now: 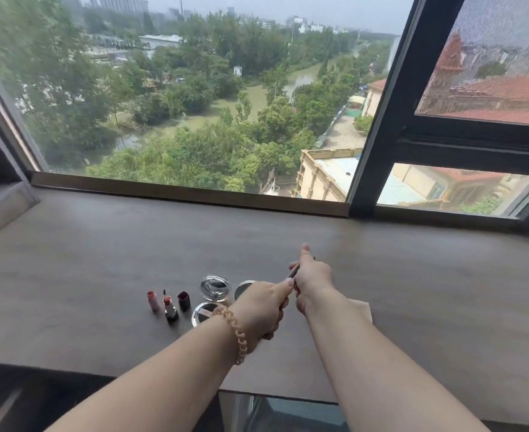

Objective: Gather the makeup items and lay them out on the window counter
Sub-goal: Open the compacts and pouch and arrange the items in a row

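On the dark window counter (101,260) stand a pink lip tube (153,301), an uncapped red lipstick (170,308) and its dark red cap (184,300). Beside them lies an open round compact: lid (215,287) and base (203,313). Another round case (243,289) peeks out behind my left hand. Both hands hold a thin dark makeup pencil (294,270) above the counter. My left hand (261,307) pinches its near end; my right hand (311,280) is closed around the far part.
A large window with a dark frame (378,120) runs along the back of the counter. A pale sheet of paper (363,308) lies under my right forearm. A shelf edge (4,207) stands at the left. A glass surface (275,413) sits below the counter's front edge.
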Available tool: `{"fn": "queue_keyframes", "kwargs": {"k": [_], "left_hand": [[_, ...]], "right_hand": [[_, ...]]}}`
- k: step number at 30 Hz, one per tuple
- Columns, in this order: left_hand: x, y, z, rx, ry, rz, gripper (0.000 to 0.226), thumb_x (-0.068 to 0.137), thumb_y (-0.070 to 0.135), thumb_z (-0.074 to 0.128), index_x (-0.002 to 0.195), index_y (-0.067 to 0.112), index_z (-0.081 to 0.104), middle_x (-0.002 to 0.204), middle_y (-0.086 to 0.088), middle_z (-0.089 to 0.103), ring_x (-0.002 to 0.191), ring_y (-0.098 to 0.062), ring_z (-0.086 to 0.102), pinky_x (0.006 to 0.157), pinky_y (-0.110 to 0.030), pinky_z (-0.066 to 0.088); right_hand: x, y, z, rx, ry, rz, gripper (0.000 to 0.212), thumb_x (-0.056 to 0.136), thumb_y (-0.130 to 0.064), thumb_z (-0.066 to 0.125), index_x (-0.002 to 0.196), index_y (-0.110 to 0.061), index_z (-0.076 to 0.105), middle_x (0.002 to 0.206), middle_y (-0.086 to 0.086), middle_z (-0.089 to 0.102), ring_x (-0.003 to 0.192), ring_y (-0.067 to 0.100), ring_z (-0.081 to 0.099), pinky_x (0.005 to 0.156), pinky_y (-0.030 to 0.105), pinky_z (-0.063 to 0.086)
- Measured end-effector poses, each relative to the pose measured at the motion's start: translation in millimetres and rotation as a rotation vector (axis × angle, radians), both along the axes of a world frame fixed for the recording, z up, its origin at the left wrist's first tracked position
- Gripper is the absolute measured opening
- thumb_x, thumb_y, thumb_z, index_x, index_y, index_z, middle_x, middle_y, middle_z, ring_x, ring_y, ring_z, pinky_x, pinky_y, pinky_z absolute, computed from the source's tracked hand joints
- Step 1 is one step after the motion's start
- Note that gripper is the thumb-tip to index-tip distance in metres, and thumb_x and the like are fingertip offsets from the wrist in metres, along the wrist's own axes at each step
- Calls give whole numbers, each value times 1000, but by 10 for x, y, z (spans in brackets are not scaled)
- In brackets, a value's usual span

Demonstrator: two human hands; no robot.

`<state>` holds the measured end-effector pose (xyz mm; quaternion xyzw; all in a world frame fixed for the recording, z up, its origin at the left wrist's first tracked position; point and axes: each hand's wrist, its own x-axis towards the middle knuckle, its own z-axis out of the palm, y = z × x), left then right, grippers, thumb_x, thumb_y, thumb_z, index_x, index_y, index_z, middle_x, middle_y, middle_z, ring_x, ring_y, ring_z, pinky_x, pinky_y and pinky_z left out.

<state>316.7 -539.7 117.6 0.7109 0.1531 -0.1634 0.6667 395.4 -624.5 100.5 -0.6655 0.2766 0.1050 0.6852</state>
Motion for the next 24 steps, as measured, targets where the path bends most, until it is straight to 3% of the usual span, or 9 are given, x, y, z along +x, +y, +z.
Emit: {"fn": "queue_keyframes", "kwargs": {"k": [5, 8, 10, 11, 13, 15, 17, 21, 24], "left_hand": [[-35, 4, 19, -35, 43, -8, 43, 96, 35, 43, 58, 16, 37, 31, 9, 29, 25, -9, 22, 35, -11, 18], [-347, 179, 18, -45, 15, -65, 46, 97, 34, 42, 55, 16, 35, 36, 5, 28, 30, -11, 23, 40, -19, 23], [-488, 438, -45, -61, 38, 1, 45, 98, 35, 41, 58, 16, 36, 38, 4, 25, 31, -11, 19, 43, -22, 19], [-504, 559, -110, -74, 61, 56, 44, 98, 37, 40, 59, 16, 36, 39, 4, 24, 32, -11, 18, 44, -22, 15], [-471, 664, -208, -82, 74, 116, 44, 97, 39, 41, 60, 17, 36, 41, 4, 23, 33, -11, 16, 46, -23, 12], [-391, 615, -281, -104, 57, 102, 44, 97, 40, 42, 60, 17, 36, 44, 3, 23, 35, -11, 16, 47, -24, 12], [-327, 506, -300, -97, 40, 54, 43, 97, 39, 42, 61, 17, 36, 45, 3, 24, 36, -11, 17, 45, -22, 13], [-206, 365, -334, 27, -4, -24, 42, 97, 35, 45, 61, 16, 36, 44, 2, 28, 36, -11, 22, 41, -18, 21], [-139, 302, -371, 110, -36, -86, 43, 96, 36, 46, 59, 15, 38, 49, -2, 31, 36, -13, 27, 39, -18, 26]], "right_hand": [[183, -100, -203, -35, 7, -40, 53, 93, -52, 40, 66, -9, 56, 55, 7, 49, 45, 21, 39, 49, 30, 36], [368, -1007, -300, -108, 3, -166, 42, 91, -54, 29, 74, -18, 43, 63, 5, 49, 46, 18, 48, 42, 27, 41], [414, -1641, -255, -158, 14, -339, 45, 90, -57, 34, 74, -17, 46, 69, 4, 57, 38, 13, 50, 32, 23, 37], [411, -1803, -232, -197, 40, -394, 47, 91, -57, 39, 72, -15, 49, 75, 4, 58, 41, 15, 47, 35, 25, 34], [397, -1776, -250, -237, 99, -298, 50, 92, -55, 43, 77, -10, 59, 69, 2, 53, 47, 15, 37, 44, 24, 29], [306, -1446, -280, -223, 108, -94, 55, 90, -56, 47, 75, -7, 66, 48, 1, 41, 45, 15, 28, 46, 24, 27], [178, -1053, -344, -172, 75, 94, 57, 87, -60, 49, 74, -9, 71, 40, 0, 30, 45, 15, 25, 46, 25, 26], [-23, -409, -444, -57, -31, 351, 60, 82, -67, 50, 77, -13, 76, 53, 2, 32, 51, 17, 34, 49, 27, 31], [-103, -200, -399, 11, -78, 376, 54, 86, -60, 51, 77, -12, 74, 44, -5, 42, 54, 16, 37, 50, 25, 33]]}}
